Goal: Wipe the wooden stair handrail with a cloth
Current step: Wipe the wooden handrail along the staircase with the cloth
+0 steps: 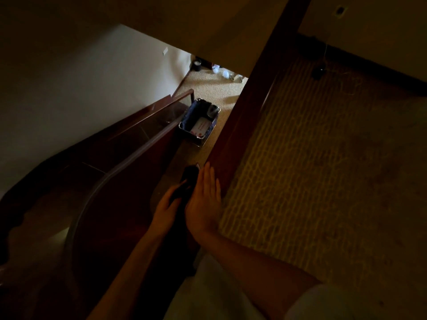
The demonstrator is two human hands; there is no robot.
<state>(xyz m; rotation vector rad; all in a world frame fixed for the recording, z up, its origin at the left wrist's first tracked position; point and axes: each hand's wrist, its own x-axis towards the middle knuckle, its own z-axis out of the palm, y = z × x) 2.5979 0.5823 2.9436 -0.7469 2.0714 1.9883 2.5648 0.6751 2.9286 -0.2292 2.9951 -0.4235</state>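
Because the cloth (189,179) is a soft, dark, limp piece of fabric, it should weigh almost nothing and fold to whatever it is pressed against, so it probably needs bunching into a pad rather than holding by a corner. It sits low in the centre of the view, at the near end of the broad dark wooden handrail (245,116), which runs diagonally up and away towards the top of the frame. The left hand (165,205) has its grip closed round the cloth's near end, fingers curled into the fabric, though the dim light hides exactly how much is gathered. The right hand (204,195) has no grip on anything: its fingers lie straight and together, the palm flat beside the cloth and against the edge of the handrail, and whether it presses on the fabric I cannot tell. The handrail looks rigid, smooth and polished, so the cloth should slide easily; the best hold is likely a wad under a flat palm, with fingers wrapped over the rail's edge. Patterned carpet (323,158) lies to the right, and a lined basket (199,121) stands on the floor far below.
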